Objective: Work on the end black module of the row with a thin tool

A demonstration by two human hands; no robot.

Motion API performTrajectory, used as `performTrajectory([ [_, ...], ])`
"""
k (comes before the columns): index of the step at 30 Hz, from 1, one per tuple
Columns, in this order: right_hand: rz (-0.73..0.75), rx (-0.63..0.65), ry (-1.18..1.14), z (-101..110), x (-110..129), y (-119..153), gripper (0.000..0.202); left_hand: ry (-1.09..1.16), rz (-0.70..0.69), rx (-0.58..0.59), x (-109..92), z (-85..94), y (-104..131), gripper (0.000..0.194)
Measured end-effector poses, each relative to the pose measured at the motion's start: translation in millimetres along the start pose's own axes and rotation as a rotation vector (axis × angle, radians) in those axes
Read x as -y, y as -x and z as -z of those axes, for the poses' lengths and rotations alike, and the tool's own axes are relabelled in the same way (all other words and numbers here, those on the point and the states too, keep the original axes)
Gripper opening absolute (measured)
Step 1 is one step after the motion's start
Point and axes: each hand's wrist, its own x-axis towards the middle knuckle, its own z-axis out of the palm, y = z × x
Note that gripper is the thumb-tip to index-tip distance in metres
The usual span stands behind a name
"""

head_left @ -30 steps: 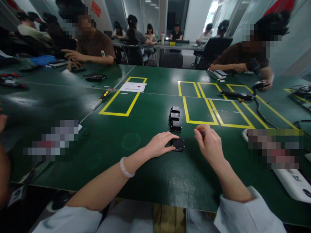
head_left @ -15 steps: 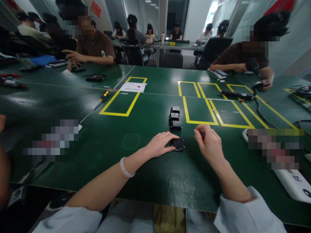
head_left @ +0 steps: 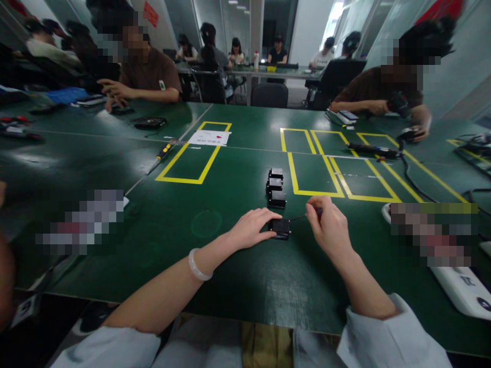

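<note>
On the green table [head_left: 238, 276], my left hand [head_left: 251, 228] grips a small black box-shaped part [head_left: 281, 228] with small metal pieces at its sides, thumb on the near edge and fingers on the far edge. My right hand [head_left: 330, 225] is closed around the dark handle of a screwdriver [head_left: 298, 217]. Its thin shaft points left, with the tip at the part's right side; whether it sits in a screw is too small to tell. Just beyond, three similar black parts [head_left: 276, 198] stand in a row leading away from me.
Yellow tape outlines [head_left: 318, 194] mark the table beyond my hands. A yellow-and-black screwdriver [head_left: 164, 150] and a white paper [head_left: 210, 137] lie left of the row. White power strips, partly blurred, lie at both sides. Two people work across the table; a black tool with a cable [head_left: 374, 150] lies at right.
Almost nothing differs. Both hands keep the same hold on the black part and the screwdriver; the whole view has shifted very slightly.
</note>
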Motion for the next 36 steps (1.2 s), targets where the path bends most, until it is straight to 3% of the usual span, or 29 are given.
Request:
performTrajectory([
  [19, -0.028, -0.012, 0.024, -1.1, 4.1, -2.5, 0.017, -0.004, -0.001, -0.002, -0.6, 1.0, 0.0, 0.042],
  [36, -0.057, 0.066, -0.069, 3.4, 5.3, -5.3, 0.022, -0.002, 0.000, 0.002, -0.8, 0.7, -0.7, 0.043],
])
